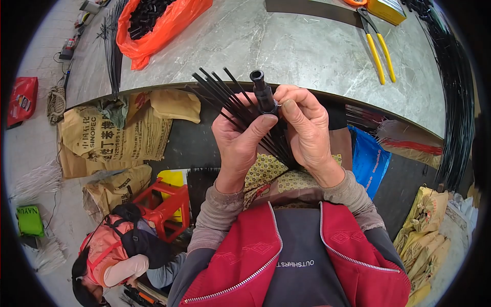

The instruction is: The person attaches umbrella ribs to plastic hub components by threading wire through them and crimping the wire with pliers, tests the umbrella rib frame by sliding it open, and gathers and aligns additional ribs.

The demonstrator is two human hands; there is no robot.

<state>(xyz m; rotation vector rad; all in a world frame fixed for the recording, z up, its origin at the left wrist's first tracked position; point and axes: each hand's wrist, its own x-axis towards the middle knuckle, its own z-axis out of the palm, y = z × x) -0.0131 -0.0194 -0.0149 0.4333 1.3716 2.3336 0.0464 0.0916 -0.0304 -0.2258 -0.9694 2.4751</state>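
Note:
Black rods (220, 89) fan out between my two hands, their tips toward the table and the other ends down toward my lap. My left hand (238, 138) is wrapped round the rods, its thumb against the base of a black tubular fitting (264, 94). The fitting points up, its open round end toward the camera. At the right side of the fitting, my right hand (307, 125) pinches a thin, light-coloured strand with thumb and forefinger; what the strand is made of is too small to tell.
On the grey table (307, 56) lie an orange bag (130, 48) of black pieces, yellow-handled pliers (378, 56) and long black strands (455, 102). Sacks (148, 128) hang below the edge. A person (115, 250) sits at lower left near a red stool (169, 210).

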